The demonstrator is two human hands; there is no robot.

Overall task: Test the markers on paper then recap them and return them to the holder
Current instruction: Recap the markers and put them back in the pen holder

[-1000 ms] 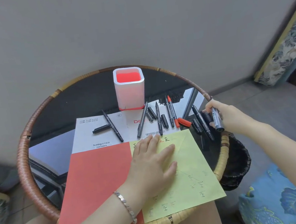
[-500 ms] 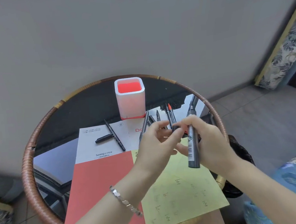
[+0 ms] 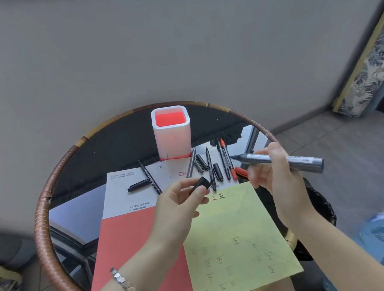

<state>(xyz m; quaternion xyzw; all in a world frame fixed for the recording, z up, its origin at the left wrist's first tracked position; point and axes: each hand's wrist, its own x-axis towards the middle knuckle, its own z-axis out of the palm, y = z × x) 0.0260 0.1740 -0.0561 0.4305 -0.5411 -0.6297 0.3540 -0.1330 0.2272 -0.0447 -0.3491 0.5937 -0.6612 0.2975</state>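
My right hand [image 3: 274,176] grips a thick grey marker [image 3: 305,159] held level above the table, its bare tip pointing left. My left hand [image 3: 180,206] pinches the marker's black cap [image 3: 200,184], apart from the tip. Below lies a yellow paper [image 3: 236,230] with small test marks, beside a red sheet [image 3: 138,251]. The white holder [image 3: 173,142] with a red inside stands at the back of the table. Several uncapped pens and loose caps [image 3: 212,167] lie in front of it, one red pen [image 3: 228,159] among them.
The round glass table has a rattan rim [image 3: 41,213]. A white printed sheet [image 3: 130,193] carries a black pen [image 3: 149,176] and its cap [image 3: 138,185]. A black bin [image 3: 321,208] sits right of the table. A framed picture [image 3: 371,64] leans on the wall.
My right hand brought the grey marker from the table's right edge to the middle. My left hand left the yellow paper and pulled the cap off; the marker now lies level.
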